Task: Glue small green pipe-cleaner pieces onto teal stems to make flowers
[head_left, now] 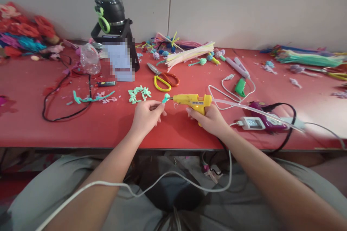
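Between the thumb and fingers of my left hand (148, 115) is a small mint-green fuzzy piece (166, 98), which looks like pipe cleaner. My right hand (210, 117) is wrapped round the handle of a yellow hot glue gun (192, 100). Its nozzle points left and meets, or nearly meets, the mint piece. A long clear glue stick (257, 111) sticks out of the gun's back, and a small light glows on its body. Left of the nozzle, beyond my left hand, lies a loose pile of short mint-green cut pieces (138, 94).
Scissors (164, 80) with yellow and red handles lie behind the glue gun. A phone stand (132, 48) and black bottle (110, 9) stand at back left. Pipe cleaner bundles (189, 56) lie at the back. A purple power bank (267, 117) and cables sit at right.
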Demonstrator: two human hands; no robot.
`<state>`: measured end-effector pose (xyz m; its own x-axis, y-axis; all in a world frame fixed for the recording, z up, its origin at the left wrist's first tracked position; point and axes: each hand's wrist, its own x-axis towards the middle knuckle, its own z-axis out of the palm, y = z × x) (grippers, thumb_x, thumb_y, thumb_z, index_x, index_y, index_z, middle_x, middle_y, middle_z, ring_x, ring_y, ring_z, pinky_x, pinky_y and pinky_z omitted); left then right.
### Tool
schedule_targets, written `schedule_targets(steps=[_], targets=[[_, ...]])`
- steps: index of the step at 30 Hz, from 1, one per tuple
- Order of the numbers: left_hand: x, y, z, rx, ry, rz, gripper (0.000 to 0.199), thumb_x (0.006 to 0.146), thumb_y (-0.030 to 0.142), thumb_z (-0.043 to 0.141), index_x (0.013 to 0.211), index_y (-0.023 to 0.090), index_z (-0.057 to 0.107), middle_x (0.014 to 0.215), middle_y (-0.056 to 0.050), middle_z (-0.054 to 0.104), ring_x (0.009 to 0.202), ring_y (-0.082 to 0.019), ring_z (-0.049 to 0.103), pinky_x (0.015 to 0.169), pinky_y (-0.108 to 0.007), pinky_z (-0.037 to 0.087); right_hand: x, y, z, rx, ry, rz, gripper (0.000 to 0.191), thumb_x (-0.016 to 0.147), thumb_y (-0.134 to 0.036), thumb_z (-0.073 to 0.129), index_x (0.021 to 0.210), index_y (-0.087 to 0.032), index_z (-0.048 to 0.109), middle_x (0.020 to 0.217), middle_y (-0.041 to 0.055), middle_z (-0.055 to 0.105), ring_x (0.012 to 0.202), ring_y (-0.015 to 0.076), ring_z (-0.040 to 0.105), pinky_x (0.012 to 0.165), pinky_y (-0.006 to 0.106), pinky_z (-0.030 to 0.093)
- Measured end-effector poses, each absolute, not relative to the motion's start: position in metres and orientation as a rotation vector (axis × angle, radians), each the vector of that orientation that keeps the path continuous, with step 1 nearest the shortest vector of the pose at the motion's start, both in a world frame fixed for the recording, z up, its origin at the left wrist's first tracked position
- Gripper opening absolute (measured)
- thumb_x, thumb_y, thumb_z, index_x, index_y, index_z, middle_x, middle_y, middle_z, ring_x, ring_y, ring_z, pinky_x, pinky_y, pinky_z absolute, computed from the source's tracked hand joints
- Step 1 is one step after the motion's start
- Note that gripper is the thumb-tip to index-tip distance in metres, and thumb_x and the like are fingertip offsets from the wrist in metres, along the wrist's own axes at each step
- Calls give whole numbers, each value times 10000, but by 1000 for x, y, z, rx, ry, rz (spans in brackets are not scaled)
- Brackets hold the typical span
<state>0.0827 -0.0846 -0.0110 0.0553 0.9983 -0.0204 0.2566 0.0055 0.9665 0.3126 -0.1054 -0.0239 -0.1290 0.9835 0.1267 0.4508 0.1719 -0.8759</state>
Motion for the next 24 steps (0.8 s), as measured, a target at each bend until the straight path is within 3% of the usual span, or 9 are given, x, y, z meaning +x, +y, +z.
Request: schedule_targets(steps=[11, 24], targets=[[84, -85, -8, 1396, 1379, 1011, 165, 862, 261, 678, 746, 163, 741, 619, -28, 713, 372, -74, 476, 342, -211, 349, 312, -106, -23, -1361, -1756, 842, 317, 944, -476, 600, 797, -203, 665, 613, -20, 567, 563, 143, 521, 566, 284, 431], [82, -84, -9, 1420, 1371, 1011, 186, 865, 278, 679, 732, 162, 738, 620, -23, 709, 394, -70, 467, 392, -227, 347, 311, -106, -21, -1347, -1786, 821, 275, 953, -434, 587, 812, -210, 661, 653, -10, 567, 608, 156, 537, 599, 295, 440]])
